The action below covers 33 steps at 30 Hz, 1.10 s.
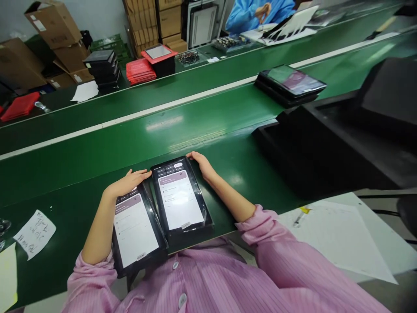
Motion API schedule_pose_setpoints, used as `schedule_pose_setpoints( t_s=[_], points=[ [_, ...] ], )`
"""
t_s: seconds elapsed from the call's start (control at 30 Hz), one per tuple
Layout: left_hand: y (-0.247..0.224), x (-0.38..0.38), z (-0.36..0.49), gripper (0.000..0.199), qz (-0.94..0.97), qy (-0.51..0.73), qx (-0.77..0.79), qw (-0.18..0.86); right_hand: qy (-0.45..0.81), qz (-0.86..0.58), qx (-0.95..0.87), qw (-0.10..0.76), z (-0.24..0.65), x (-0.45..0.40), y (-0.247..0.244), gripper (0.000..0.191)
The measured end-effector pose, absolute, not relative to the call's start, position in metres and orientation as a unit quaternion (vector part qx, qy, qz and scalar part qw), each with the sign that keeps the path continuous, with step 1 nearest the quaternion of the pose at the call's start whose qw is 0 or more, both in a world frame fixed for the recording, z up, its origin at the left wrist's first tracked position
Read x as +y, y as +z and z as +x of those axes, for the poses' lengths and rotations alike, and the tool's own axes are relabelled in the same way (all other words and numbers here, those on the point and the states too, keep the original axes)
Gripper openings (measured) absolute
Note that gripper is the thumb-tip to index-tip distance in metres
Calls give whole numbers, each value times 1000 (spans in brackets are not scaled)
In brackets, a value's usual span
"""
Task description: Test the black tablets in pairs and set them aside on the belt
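Two black tablets with lit screens lie side by side at the near edge of the green bench, in clear wrapping or film. My left hand (128, 183) stretches flat over the top of the left tablet (138, 234), its fingertips reaching the upper left corner of the right tablet (180, 200). Around that tablet's upper right corner, my right hand (202, 165) has its fingers bent against the edge; the thumb is hard to make out. Both screens show a white page with a mauve banner, and a small label sits near the bottom of each.
More tablets (291, 84) are stacked on the belt at right, beside a large black box (309, 148). A handwritten note (35, 234) lies left; white paper (339, 239) lies right. Across the belt are red pouches (140, 71) and a co-worker in blue sleeves (244, 17).
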<state>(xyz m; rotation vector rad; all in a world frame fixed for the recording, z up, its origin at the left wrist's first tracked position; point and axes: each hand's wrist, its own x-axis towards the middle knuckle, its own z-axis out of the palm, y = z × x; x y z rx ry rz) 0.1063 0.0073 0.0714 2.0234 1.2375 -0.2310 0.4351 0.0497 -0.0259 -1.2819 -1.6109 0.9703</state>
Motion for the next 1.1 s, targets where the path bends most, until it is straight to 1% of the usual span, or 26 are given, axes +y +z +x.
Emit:
schedule_pose_setpoints(
  t_s=[0.1, 0.17, 0.2, 0.27, 0.37, 0.43, 0.53, 0.63, 0.73, 0.8, 0.83, 0.87, 0.97, 1.0, 1.03, 1.07, 1.1],
  points=[
    [70, 9, 104, 59, 783, -95, 484, 379, 534, -415, -568, 469, 425, 42, -12, 78],
    [70, 9, 101, 62, 778, -87, 488, 387, 584, -368, -538, 484, 422, 39, -5, 78],
    [69, 9, 100, 65, 779, -78, 486, 389, 571, -372, -547, 485, 422, 38, -2, 78],
    [70, 10, 94, 68, 783, -61, 481, 390, 493, -413, -601, 475, 428, 39, -1, 77],
    [75, 12, 81, 70, 781, -62, 483, 391, 335, -484, -685, 430, 440, 42, -4, 78],
    [80, 12, 72, 73, 765, -78, 495, 403, 277, -493, -725, 394, 445, 41, -6, 78],
    [83, 12, 66, 77, 759, -92, 504, 402, 257, -446, -782, 351, 444, 38, -5, 75],
    [83, 13, 66, 76, 782, -77, 487, 380, 233, -427, -814, 318, 440, 35, -3, 71],
    [85, 12, 63, 78, 782, -66, 474, 400, 244, -416, -804, 349, 443, 36, -3, 64],
    [88, 9, 60, 83, 772, -69, 471, 420, 288, -394, -790, 370, 447, 39, -5, 59],
    [89, 7, 58, 88, 772, -74, 470, 423, 316, -383, -788, 364, 449, 40, -7, 61],
    [89, 5, 59, 95, 775, -80, 466, 420, 342, -373, -791, 345, 450, 40, -9, 70],
    [86, 2, 65, 122, 793, -94, 457, 391, 360, -350, -822, 268, 451, 39, -15, 114],
    [84, 2, 68, 127, 796, -93, 459, 383, 349, -345, -834, 252, 450, 39, -16, 124],
    [81, 3, 70, 130, 796, -90, 465, 378, 338, -345, -840, 247, 449, 39, -18, 129],
    [78, 4, 71, 128, 792, -85, 474, 376, 330, -349, -840, 252, 447, 39, -19, 127],
    [75, 6, 71, 122, 785, -77, 485, 377, 329, -359, -832, 266, 446, 39, -20, 119]
  ],
)
